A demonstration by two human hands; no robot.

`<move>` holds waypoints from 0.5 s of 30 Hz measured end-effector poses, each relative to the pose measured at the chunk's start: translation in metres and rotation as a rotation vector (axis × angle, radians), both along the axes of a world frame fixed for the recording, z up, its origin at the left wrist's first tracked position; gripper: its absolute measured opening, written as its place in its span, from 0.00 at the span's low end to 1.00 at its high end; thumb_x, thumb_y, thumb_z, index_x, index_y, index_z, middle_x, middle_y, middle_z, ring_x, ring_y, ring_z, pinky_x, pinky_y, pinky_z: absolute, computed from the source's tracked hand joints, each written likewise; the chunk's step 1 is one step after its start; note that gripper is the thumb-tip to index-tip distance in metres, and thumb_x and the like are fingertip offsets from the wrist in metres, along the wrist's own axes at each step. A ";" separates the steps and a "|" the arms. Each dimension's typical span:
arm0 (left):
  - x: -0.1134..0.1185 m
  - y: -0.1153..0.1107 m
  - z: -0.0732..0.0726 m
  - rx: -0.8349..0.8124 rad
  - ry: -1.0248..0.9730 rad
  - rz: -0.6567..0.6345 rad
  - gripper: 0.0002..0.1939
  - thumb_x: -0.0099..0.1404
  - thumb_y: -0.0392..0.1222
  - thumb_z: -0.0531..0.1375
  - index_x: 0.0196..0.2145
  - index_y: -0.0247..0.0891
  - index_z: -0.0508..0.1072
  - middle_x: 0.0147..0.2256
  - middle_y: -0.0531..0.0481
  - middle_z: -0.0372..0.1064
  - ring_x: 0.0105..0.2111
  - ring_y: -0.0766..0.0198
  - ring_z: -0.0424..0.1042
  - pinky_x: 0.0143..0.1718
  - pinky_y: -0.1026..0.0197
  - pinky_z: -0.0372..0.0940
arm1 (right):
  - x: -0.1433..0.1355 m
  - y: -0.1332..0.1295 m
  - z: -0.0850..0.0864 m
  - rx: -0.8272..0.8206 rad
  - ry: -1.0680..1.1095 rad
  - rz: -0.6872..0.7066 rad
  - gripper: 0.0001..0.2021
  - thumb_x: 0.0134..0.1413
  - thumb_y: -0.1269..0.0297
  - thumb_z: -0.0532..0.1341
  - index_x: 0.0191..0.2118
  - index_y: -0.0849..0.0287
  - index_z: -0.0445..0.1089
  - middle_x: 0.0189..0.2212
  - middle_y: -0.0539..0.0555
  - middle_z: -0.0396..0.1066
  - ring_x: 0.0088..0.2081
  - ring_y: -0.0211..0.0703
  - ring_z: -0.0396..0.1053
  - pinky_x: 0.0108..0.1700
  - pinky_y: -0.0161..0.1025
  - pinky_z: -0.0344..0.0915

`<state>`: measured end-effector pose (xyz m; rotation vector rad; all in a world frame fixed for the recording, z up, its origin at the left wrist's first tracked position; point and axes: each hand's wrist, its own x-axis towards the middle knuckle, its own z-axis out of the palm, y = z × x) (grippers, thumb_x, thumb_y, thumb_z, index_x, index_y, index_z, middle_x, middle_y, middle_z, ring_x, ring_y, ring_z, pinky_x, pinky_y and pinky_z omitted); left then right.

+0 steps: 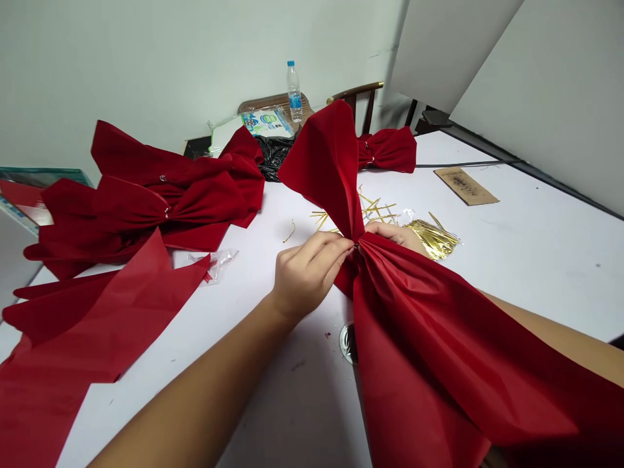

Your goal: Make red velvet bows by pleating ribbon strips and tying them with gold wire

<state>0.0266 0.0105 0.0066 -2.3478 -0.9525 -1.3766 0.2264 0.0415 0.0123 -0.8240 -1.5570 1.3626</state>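
Note:
A large red fabric bow (414,312) stands before me, gathered tightly at its middle. One end fans upward, and the long tails spread down toward the lower right. My left hand (307,270) is closed, with thumb and fingers pinching the gather from the left. From behind the right side, my right hand (397,235) grips the same gather; the cloth hides part of its fingers. Something small and dark shows at the pinch, too small to make out. Gold twist ties (375,209) lie scattered just beyond the bow, beside a bundle of gold ties (436,239) in clear plastic.
Several finished red bows (166,211) are piled at the left, with flat red cloth (92,331) in front. A small plastic bag (221,263) lies near them. Farther back are another bow (390,149), a cardboard piece (467,186), a water bottle (294,94) and a chair (358,91).

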 end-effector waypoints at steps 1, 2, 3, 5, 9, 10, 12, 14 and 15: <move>0.000 0.000 0.001 0.005 0.003 -0.009 0.05 0.70 0.33 0.62 0.43 0.36 0.77 0.38 0.47 0.81 0.35 0.66 0.79 0.35 0.66 0.70 | 0.000 0.000 0.000 -0.004 -0.014 0.008 0.17 0.44 0.51 0.75 0.32 0.58 0.75 0.32 0.52 0.77 0.32 0.39 0.74 0.37 0.35 0.72; 0.000 0.000 0.002 0.010 0.004 -0.022 0.04 0.70 0.32 0.62 0.42 0.36 0.77 0.38 0.47 0.81 0.35 0.66 0.80 0.36 0.66 0.70 | 0.001 0.001 0.000 -0.008 -0.030 0.018 0.16 0.44 0.53 0.75 0.32 0.58 0.75 0.32 0.52 0.77 0.32 0.39 0.74 0.37 0.35 0.72; 0.000 0.000 0.002 0.017 0.005 -0.034 0.04 0.70 0.32 0.63 0.42 0.35 0.77 0.38 0.47 0.81 0.35 0.65 0.80 0.36 0.66 0.71 | 0.001 0.001 0.000 -0.015 -0.041 0.028 0.15 0.43 0.54 0.75 0.31 0.59 0.75 0.31 0.52 0.77 0.32 0.39 0.74 0.37 0.35 0.72; -0.001 0.001 0.003 0.027 0.001 -0.048 0.04 0.69 0.32 0.63 0.41 0.35 0.77 0.37 0.47 0.81 0.35 0.65 0.80 0.36 0.66 0.70 | 0.001 0.000 0.001 -0.032 -0.034 0.034 0.16 0.41 0.56 0.76 0.31 0.59 0.75 0.30 0.51 0.77 0.31 0.39 0.73 0.37 0.35 0.71; -0.002 0.001 0.002 0.027 0.003 -0.032 0.03 0.67 0.31 0.63 0.38 0.35 0.77 0.33 0.48 0.80 0.30 0.66 0.77 0.33 0.65 0.68 | 0.000 -0.004 0.005 -0.033 -0.009 0.051 0.18 0.40 0.54 0.78 0.33 0.59 0.77 0.31 0.52 0.78 0.31 0.39 0.74 0.37 0.34 0.72; -0.001 0.000 0.002 0.020 -0.003 -0.023 0.03 0.67 0.31 0.63 0.37 0.35 0.77 0.31 0.49 0.79 0.28 0.66 0.76 0.32 0.65 0.67 | 0.000 -0.006 0.005 -0.010 -0.021 0.049 0.19 0.40 0.52 0.78 0.33 0.59 0.78 0.32 0.53 0.79 0.33 0.40 0.75 0.39 0.35 0.72; 0.003 -0.002 0.001 -0.043 -0.068 -0.006 0.03 0.65 0.32 0.63 0.34 0.36 0.78 0.28 0.51 0.77 0.24 0.68 0.72 0.29 0.65 0.64 | -0.001 -0.008 0.005 0.054 -0.055 0.018 0.19 0.41 0.50 0.78 0.33 0.59 0.79 0.33 0.54 0.79 0.36 0.43 0.76 0.41 0.36 0.73; 0.010 -0.006 0.002 -0.232 -0.215 0.008 0.03 0.63 0.33 0.63 0.33 0.37 0.78 0.27 0.54 0.75 0.21 0.71 0.68 0.26 0.66 0.62 | -0.002 -0.010 0.005 0.124 -0.080 -0.038 0.18 0.44 0.49 0.76 0.34 0.59 0.80 0.35 0.54 0.79 0.37 0.44 0.77 0.40 0.36 0.73; 0.015 -0.008 0.003 -0.367 -0.317 0.011 0.02 0.63 0.34 0.63 0.32 0.37 0.77 0.26 0.54 0.74 0.20 0.72 0.66 0.24 0.67 0.61 | -0.002 -0.011 0.004 0.161 -0.086 -0.060 0.17 0.46 0.50 0.75 0.34 0.58 0.80 0.35 0.54 0.79 0.37 0.43 0.77 0.40 0.35 0.73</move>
